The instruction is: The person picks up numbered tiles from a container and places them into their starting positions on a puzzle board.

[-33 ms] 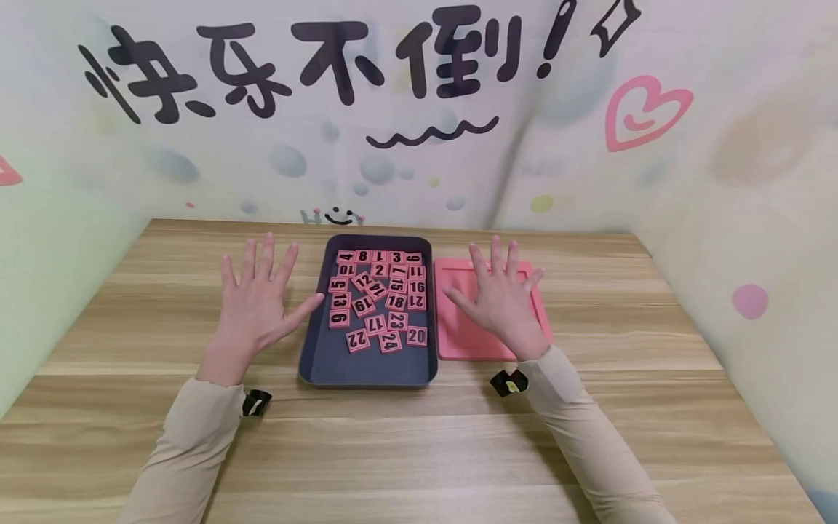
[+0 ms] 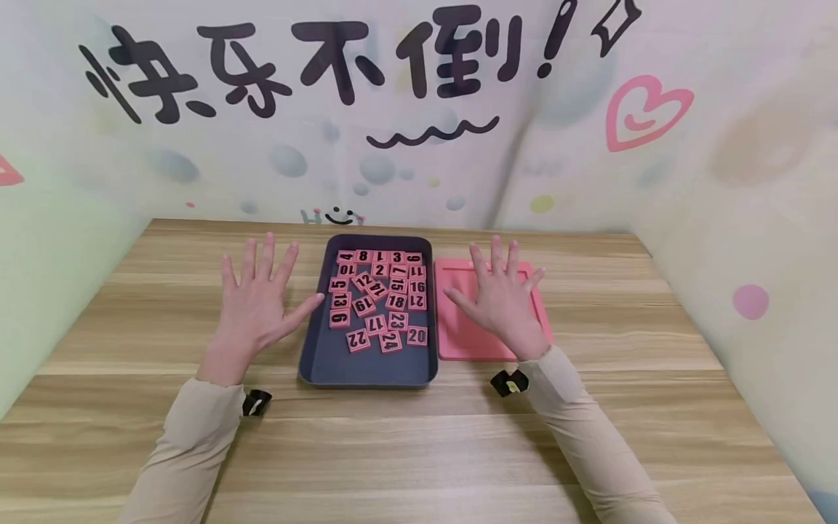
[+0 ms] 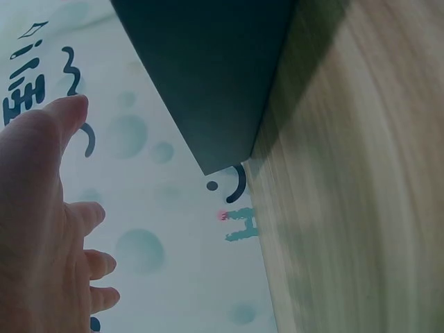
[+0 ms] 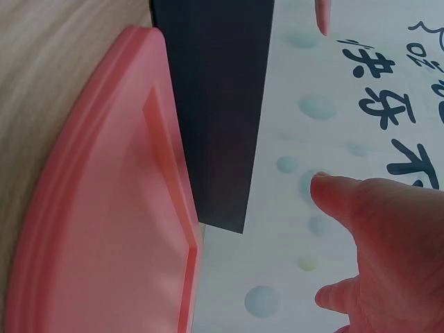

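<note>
My left hand (image 2: 254,309) is spread with straight fingers left of a dark grey tray (image 2: 353,371), its thumb tip overlapping the tray's left rim in the head view. Several pink square tiles with black numbers, such as the 20 tile (image 2: 417,335), lie in the tray, some turned or upside down. Over a flat pink frame (image 2: 453,331) with a raised border, my right hand (image 2: 503,300) spreads its fingers and holds nothing. In the right wrist view, that hand (image 4: 399,243) stands apart from the frame (image 4: 104,250). The left palm is empty too.
The tray and frame sit side by side on a wood-grain table (image 2: 366,466). Behind it rises a pale wall sheet (image 2: 249,160) with black lettering. Black bands (image 2: 257,402) show at both wrists. The tray's side wall (image 3: 208,83) stands tall in the left wrist view.
</note>
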A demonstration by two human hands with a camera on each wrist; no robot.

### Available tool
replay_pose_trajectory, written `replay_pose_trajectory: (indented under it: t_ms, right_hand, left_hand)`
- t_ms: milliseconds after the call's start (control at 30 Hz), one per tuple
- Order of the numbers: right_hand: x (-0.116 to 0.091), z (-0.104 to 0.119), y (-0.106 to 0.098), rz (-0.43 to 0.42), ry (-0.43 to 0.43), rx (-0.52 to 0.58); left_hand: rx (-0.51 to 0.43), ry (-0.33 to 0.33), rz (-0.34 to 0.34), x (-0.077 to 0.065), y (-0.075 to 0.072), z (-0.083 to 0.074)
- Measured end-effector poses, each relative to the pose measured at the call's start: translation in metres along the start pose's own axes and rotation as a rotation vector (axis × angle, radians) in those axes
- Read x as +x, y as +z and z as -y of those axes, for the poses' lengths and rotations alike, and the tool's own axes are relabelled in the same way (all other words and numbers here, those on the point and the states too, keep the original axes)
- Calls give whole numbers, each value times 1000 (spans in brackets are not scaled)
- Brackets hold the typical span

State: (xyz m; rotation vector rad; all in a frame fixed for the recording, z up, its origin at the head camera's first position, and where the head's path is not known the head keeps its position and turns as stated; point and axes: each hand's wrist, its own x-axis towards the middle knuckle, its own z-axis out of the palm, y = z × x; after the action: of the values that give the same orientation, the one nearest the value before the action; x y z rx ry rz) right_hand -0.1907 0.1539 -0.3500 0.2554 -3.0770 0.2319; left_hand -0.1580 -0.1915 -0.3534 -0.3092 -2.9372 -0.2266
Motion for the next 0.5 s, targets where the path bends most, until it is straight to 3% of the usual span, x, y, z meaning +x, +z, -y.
replay_pose_trajectory:
  t_ms: [500]
  right_hand:
    - [0,-4,-2,-12,9,9]
  left_hand:
    - [-4,4,-1,1,-2,-3]
